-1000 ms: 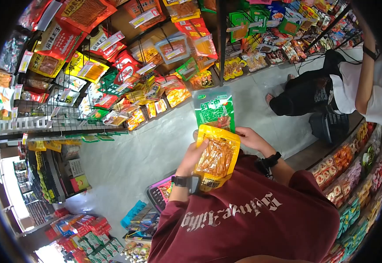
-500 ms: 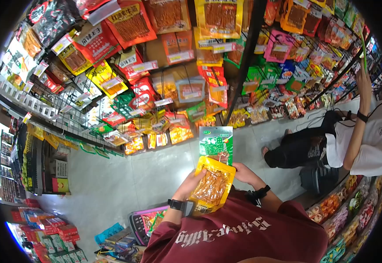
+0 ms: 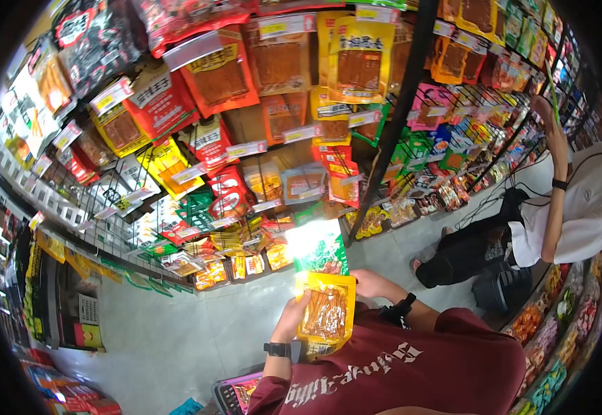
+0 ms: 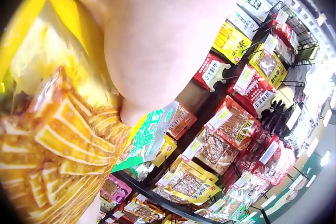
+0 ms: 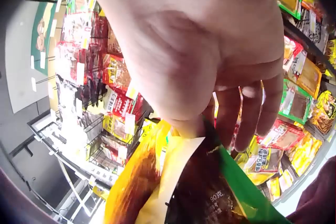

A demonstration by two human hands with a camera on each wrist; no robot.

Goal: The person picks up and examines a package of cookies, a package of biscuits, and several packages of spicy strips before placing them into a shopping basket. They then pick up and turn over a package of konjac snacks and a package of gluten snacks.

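My left hand (image 3: 292, 317) grips a yellow snack packet (image 3: 326, 310), its thumb over the packet's left edge. Through the clear front show flat brown strips, also filling the near side of the left wrist view. Behind it stands a green snack packet (image 3: 328, 257), its top washed out by glare. My right hand (image 3: 377, 284) pinches the green packet at its right edge. In the right wrist view the right thumb lies between the yellow packet (image 5: 137, 182) and the green packet (image 5: 231, 176), whose back is dark, while the other fingers spread behind it.
Hanging snack packets (image 3: 221, 72) fill the rack ahead, split by a black post (image 3: 401, 97). A person in a white shirt (image 3: 569, 221) stands at the right by a dark basket (image 3: 501, 287). Another basket (image 3: 226, 395) with packets lies at lower left, near grey floor (image 3: 176, 332).
The head view has tilted up, bringing more of the rack into sight. Both hands keep hold of the packets, now lower in view. Glare has come over the green packet's top.
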